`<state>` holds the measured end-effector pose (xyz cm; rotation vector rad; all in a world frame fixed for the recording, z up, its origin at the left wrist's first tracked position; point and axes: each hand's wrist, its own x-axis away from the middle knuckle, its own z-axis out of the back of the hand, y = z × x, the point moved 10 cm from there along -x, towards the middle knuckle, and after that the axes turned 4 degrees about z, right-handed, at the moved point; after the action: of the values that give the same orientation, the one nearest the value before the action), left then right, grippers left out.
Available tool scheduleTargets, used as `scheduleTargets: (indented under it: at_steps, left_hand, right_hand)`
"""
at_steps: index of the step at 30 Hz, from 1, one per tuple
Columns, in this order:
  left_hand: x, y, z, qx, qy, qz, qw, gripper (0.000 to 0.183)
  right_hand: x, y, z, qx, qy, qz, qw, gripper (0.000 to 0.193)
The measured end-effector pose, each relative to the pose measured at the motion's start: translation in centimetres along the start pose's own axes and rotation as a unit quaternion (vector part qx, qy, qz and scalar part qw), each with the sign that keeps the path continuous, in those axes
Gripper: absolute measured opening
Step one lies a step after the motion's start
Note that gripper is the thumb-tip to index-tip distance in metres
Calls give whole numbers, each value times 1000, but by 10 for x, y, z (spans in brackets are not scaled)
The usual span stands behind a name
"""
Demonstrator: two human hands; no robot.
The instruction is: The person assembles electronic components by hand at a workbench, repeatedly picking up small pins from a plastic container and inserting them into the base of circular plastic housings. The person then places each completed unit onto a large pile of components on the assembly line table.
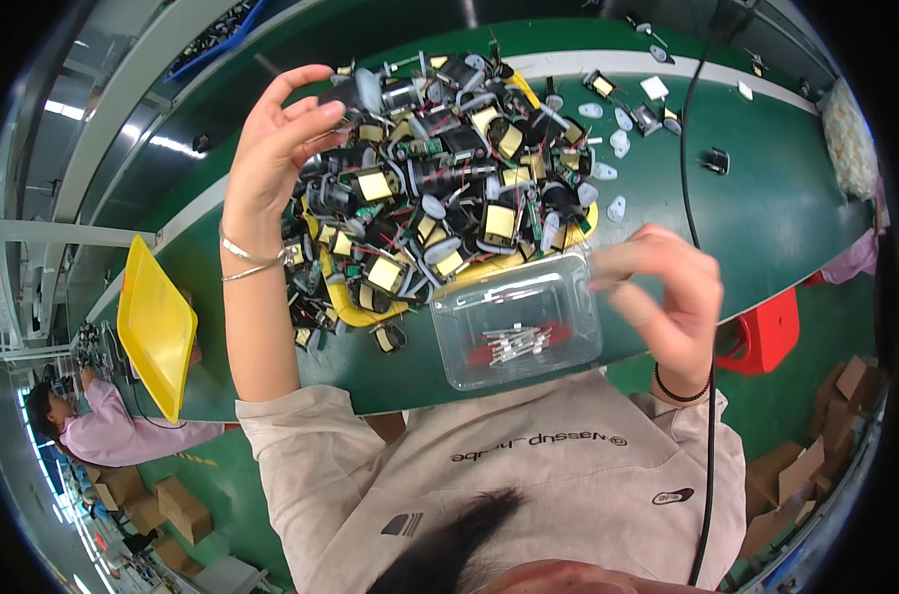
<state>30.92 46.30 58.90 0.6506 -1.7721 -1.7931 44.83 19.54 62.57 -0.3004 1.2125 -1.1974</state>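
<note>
A large heap of small black electronic assemblies with yellow pads, thin red wires and grey oval pieces fills a yellow tray and spills past its rim. At the heap's far left edge, my left hand has thumb and fingers closed around a black assembly with a grey oval piece. In front of the heap stands a clear plastic box with several thin white-and-metal pins in it. My right hand is curled beside the box's right rim. Its fingertips are blurred, so what they hold, if anything, is unclear.
Loose grey ovals and a black part lie to the right on the green table. A black cable hangs past my right arm. At left are a tilted yellow tray and a person in pink. A red stool stands right.
</note>
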Motion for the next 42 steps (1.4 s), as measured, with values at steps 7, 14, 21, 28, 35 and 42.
scheduleTargets:
  at_steps: [7,14,21,28,35,42]
  left_hand:
    - [44,-20,-28,279,-51,-16,959,53]
    - [71,-15,-74,317,-98,-23,943,43]
    - [83,-21,-83,323,-119,-44,938,44]
    - [88,-9,-96,256,-131,-92,953,47]
    - [87,-8,-94,94,-63,-80,990,55]
    - [86,14,-99,140,-101,-194,966,39]
  right_hand:
    - [43,34,-65,91,-177,-21,980,18]
    - [75,54,-138,229,-337,32,913,25]
    - [79,55,-156,239,-419,68,873,30]
    - [68,55,-145,242,-395,53,885,33]
    - [20,35,-96,-123,-283,-84,948,27]
    - [-34,40,-36,-437,68,-72,894,42]
